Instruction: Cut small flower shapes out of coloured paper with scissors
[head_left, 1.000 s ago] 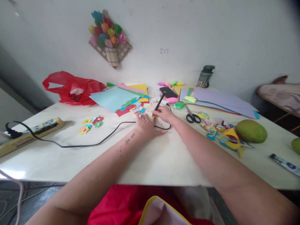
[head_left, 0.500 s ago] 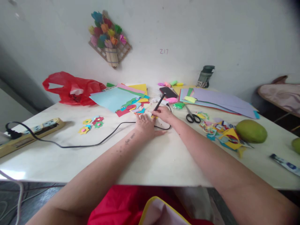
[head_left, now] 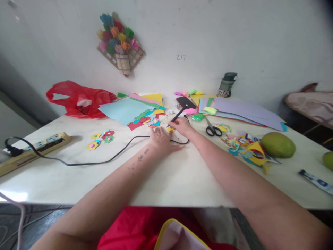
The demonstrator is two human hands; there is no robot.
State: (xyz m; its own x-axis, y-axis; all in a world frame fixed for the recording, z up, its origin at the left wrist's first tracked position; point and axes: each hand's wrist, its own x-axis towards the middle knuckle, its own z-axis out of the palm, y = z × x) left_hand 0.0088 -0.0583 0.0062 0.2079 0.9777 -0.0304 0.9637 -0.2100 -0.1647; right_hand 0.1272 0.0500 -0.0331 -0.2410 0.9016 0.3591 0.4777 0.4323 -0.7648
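Observation:
My right hand [head_left: 182,125] grips a slim black pencil [head_left: 179,114], its upper end tilted away to the right. The point is down by a small yellow paper piece [head_left: 170,129], partly hidden by my fingers. Flat on the table beside it lies my left hand [head_left: 160,139], fingers stretched forward and thumb out to the right. Colored paper scraps [head_left: 149,121] are heaped just beyond my left fingertips. A black cable [head_left: 130,141] runs to my left hand and reappears past it, looping near my right wrist.
Small paper flowers [head_left: 101,139] and a power strip [head_left: 44,146] are to the left. On the right are black-handled scissors [head_left: 213,131], paper offcuts [head_left: 247,147] and a green mango [head_left: 278,144]. Colored sheets [head_left: 239,111], a phone [head_left: 186,102] and a red bag [head_left: 83,100] lie behind.
The pencil leans further to the right, and its lower tip now shows beside the yellow piece. My left hand stays flat; the whole view has shifted slightly.

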